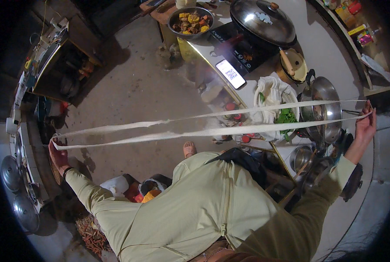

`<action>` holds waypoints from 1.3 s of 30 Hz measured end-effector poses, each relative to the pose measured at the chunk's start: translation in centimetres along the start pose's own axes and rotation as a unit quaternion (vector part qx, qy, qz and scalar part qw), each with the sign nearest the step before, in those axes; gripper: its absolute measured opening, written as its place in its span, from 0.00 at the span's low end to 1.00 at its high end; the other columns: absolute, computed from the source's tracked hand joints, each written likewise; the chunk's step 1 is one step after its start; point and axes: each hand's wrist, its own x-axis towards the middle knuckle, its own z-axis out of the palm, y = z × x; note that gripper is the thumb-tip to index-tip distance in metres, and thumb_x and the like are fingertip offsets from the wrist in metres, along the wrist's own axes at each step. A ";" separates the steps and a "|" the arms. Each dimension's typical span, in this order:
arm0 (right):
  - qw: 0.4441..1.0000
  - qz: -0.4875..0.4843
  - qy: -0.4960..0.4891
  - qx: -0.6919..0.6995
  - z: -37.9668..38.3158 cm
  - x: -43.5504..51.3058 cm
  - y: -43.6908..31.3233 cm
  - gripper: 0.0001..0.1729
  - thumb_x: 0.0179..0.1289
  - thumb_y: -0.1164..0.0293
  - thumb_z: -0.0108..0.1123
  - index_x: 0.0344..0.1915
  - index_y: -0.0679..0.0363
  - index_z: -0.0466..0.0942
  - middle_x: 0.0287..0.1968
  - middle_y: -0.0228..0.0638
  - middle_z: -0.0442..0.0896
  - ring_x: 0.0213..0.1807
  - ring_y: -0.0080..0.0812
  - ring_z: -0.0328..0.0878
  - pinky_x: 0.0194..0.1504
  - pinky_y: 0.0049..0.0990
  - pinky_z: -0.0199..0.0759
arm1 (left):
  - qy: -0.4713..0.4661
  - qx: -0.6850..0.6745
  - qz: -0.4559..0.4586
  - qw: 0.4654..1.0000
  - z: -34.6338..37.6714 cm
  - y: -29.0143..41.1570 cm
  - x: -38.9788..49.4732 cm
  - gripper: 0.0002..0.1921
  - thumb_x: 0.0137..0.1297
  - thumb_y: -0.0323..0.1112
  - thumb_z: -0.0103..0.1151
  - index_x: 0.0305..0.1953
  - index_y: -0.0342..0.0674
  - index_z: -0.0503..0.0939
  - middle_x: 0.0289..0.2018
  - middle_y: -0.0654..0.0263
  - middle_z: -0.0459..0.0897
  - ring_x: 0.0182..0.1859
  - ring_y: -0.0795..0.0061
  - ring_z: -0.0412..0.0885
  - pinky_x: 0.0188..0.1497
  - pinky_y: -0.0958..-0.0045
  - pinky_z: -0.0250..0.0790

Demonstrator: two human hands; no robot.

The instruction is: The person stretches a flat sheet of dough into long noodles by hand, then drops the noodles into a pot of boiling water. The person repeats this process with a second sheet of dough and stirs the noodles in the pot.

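A long pale loop of what looks like stretched noodle dough (211, 132) spans nearly the full width of the head view. Its two strands run roughly side by side, uneven in width. My left hand (58, 155), far out at the left, holds one end of the loop over the fingers. The other end goes round the fingers of my right hand (366, 122), raised at the far right. Under the strands on the right are a basket (294, 101) with white cloth (268, 90) and leafy greens (286, 118), and a steel pan (322, 95).
A lidded wok (263, 21) sits on a black cooker (244, 55) on the counter. Nearby are a bowl of corn and meat (191, 21) and a lit phone (231, 74) at the counter edge. Steel pots (302, 159) stand lower right. A white jug (115, 186) is on the floor.
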 end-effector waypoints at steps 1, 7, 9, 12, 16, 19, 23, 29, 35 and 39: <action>1.000 0.001 -0.013 -0.006 1.4 -0.9 -0.1 0.20 0.71 0.68 0.49 0.54 0.74 0.68 0.49 0.45 0.78 0.39 0.28 0.71 0.39 0.23 0.68 | -0.035 -0.112 -0.058 0.991 2.4 0.6 0.1 0.15 0.70 0.36 0.51 0.55 0.38 0.73 0.49 0.61 0.80 0.55 0.75 0.76 0.57 0.74 0.69; 0.995 0.046 -0.078 -0.046 6.1 -3.4 3.3 0.19 0.71 0.67 0.49 0.54 0.70 0.69 0.47 0.45 0.79 0.40 0.29 0.73 0.41 0.24 0.69 | -0.124 0.119 0.038 0.984 18.3 5.4 -5.8 0.16 0.72 0.40 0.45 0.52 0.39 0.76 0.49 0.65 0.80 0.51 0.77 0.75 0.54 0.76 0.66; 0.997 0.060 -0.042 -0.024 11.1 -6.9 7.2 0.19 0.71 0.66 0.50 0.54 0.69 0.68 0.46 0.46 0.79 0.39 0.30 0.75 0.42 0.26 0.70 | -0.186 0.147 0.007 0.971 23.3 6.5 -8.4 0.17 0.72 0.43 0.45 0.50 0.39 0.78 0.46 0.65 0.81 0.47 0.78 0.75 0.49 0.76 0.67; 0.963 0.121 -0.236 -0.049 17.8 -12.8 13.0 0.18 0.70 0.65 0.50 0.53 0.67 0.69 0.41 0.50 0.81 0.38 0.35 0.80 0.44 0.32 0.74 | -0.216 0.123 -0.026 0.968 34.1 4.8 -16.7 0.14 0.69 0.38 0.52 0.50 0.39 0.79 0.40 0.67 0.83 0.38 0.79 0.76 0.37 0.77 0.68; 0.911 0.259 -0.297 -0.125 25.2 -18.2 20.5 0.13 0.66 0.72 0.55 0.48 0.65 0.68 0.40 0.52 0.83 0.41 0.38 0.84 0.46 0.30 0.76 | -0.255 0.081 -0.137 0.954 42.8 1.0 -23.0 0.10 0.65 0.32 0.58 0.43 0.36 0.83 0.29 0.71 0.82 0.28 0.85 0.74 0.28 0.80 0.65; 0.866 0.351 -0.340 -0.103 27.1 -20.7 25.6 0.19 0.64 0.76 0.56 0.54 0.62 0.66 0.42 0.48 0.82 0.46 0.37 0.82 0.48 0.32 0.75 | -0.311 0.067 -0.156 0.935 45.2 -0.3 -25.0 0.09 0.65 0.33 0.58 0.41 0.34 0.83 0.27 0.72 0.81 0.26 0.86 0.72 0.27 0.81 0.64; 0.883 0.308 -0.344 -0.086 28.5 -23.7 30.0 0.19 0.61 0.78 0.61 0.50 0.61 0.68 0.42 0.40 0.82 0.45 0.30 0.81 0.46 0.26 0.74 | -0.361 0.061 -0.177 0.913 46.4 -2.3 -26.6 0.10 0.66 0.33 0.57 0.39 0.32 0.83 0.26 0.72 0.80 0.27 0.86 0.72 0.28 0.81 0.64; 0.882 0.354 -0.288 -0.114 28.7 -25.0 31.4 0.19 0.59 0.79 0.64 0.48 0.65 0.67 0.41 0.37 0.82 0.43 0.22 0.79 0.45 0.22 0.74 | -0.358 0.162 -0.028 0.919 49.0 -2.1 -28.7 0.09 0.64 0.32 0.58 0.36 0.31 0.80 0.21 0.63 0.79 0.22 0.83 0.73 0.24 0.76 0.65; 0.907 0.311 -0.258 -0.123 27.9 -25.7 32.8 0.18 0.58 0.80 0.64 0.46 0.65 0.68 0.38 0.35 0.82 0.39 0.20 0.79 0.42 0.19 0.72 | -0.368 0.258 0.057 0.892 50.0 -1.6 -29.4 0.08 0.63 0.26 0.58 0.42 0.34 0.82 0.21 0.62 0.78 0.23 0.84 0.73 0.24 0.79 0.64; 0.909 0.289 -0.254 -0.161 27.9 -25.8 32.7 0.16 0.59 0.81 0.61 0.45 0.65 0.68 0.38 0.34 0.81 0.40 0.18 0.77 0.43 0.20 0.72 | -0.368 0.300 0.127 0.871 50.2 -1.9 -29.3 0.07 0.62 0.27 0.58 0.41 0.34 0.81 0.20 0.59 0.75 0.22 0.82 0.72 0.23 0.80 0.62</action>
